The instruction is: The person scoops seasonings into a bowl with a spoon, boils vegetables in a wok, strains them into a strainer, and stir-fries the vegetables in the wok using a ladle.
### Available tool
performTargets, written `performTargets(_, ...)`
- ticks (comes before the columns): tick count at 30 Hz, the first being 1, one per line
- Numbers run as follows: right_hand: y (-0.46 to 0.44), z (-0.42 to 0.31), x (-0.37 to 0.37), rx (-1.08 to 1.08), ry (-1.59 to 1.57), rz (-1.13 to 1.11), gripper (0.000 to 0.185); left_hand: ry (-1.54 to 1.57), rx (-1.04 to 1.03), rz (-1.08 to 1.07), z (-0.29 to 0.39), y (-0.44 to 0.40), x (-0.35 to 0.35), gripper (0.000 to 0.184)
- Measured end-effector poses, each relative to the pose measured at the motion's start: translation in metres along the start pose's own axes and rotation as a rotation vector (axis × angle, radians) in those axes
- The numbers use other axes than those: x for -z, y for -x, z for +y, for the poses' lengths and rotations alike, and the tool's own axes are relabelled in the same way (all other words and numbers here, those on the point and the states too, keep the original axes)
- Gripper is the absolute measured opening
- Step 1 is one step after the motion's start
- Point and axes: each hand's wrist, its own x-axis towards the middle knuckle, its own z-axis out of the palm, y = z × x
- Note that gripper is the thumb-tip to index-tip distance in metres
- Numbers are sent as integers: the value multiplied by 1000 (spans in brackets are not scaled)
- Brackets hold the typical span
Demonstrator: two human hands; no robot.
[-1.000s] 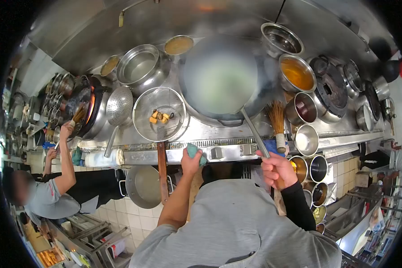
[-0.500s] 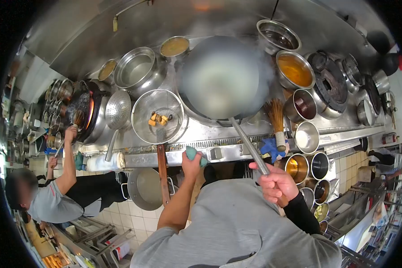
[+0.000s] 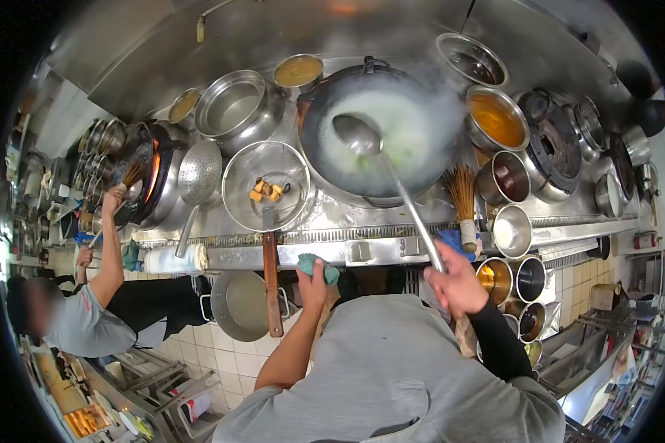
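My right hand (image 3: 458, 282) is closed round the end of a long-handled ladle (image 3: 358, 134). The ladle's bowl is over the large wok (image 3: 312, 151), where cloudy pale liquid with some green pieces steams. A folded green cloth (image 3: 325, 275) is in my left hand (image 3: 314, 288), at the front edge of the range. Left of the wok lies a round wire strainer (image 3: 233, 193) with a wooden handle, holding several browned chunks (image 3: 266, 190). My left hand is close to that handle but apart from it.
A bamboo brush (image 3: 462, 203) stands right of the wok, among metal pots of sauce and a bowl of amber liquid (image 3: 495, 118). A perforated skimmer (image 3: 199, 173) lies to the left. Further left, a co-worker's hand (image 3: 114, 198) holds a brush at another wok with flame.
Steam over the wok has thinned, and the ladle's bowl and green pieces now show. The ladle's handle has shifted, with my right hand further round it. My left hand still has the cloth.
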Motion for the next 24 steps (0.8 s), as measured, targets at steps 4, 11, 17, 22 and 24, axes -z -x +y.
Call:
performTargets(4, -69, -5, 20, 123, 42, 99, 41, -107, 25, -19, 19, -9, -4, 52)
performTargets(11, -132, -9, 30, 16, -325, 95, 19, -286, -10, -142, 16, -25, -8, 56)
performTargets(17, -115, 2, 30, -99, -993, -265, 24, -248, -47, -143, 19, -19, -4, 54)
performTargets(22, -71, 3, 26, -113, -1190, -349, 32, -246, -107, -167, 19, -16, -5, 53)
performTargets(24, -49, 8, 32, -128, -1241, -355, 38, -268, -81, -183, 20, -16, -4, 54)
